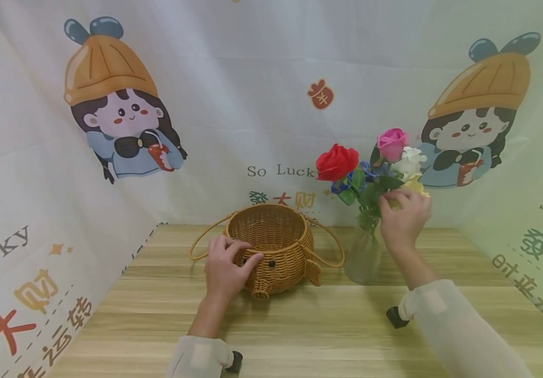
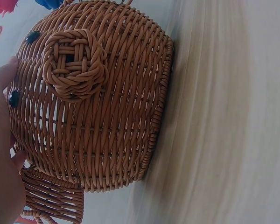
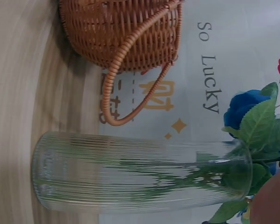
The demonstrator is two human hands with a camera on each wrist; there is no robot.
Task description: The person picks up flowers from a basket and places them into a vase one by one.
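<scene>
A brown wicker basket (image 1: 281,268) with bead eyes, a woven snout and side handles stands upright on the table. My left hand (image 1: 228,265) grips its rim at the front left, the thumb along the face; the left wrist view shows the snout (image 2: 74,65) close up. To the right stands a ribbed clear glass vase (image 3: 144,172) holding artificial flowers: a red rose (image 1: 337,162), a pink rose (image 1: 392,144), blue, white and yellow blooms. Above the vase mouth my right hand (image 1: 405,215) pinches among the stems and leaves; which stem is hidden.
The wooden table (image 1: 300,336) extends in front of the basket and vase. A white printed cloth (image 1: 233,105) hangs behind and along both sides. One basket handle loop (image 1: 333,241) reaches close to the vase.
</scene>
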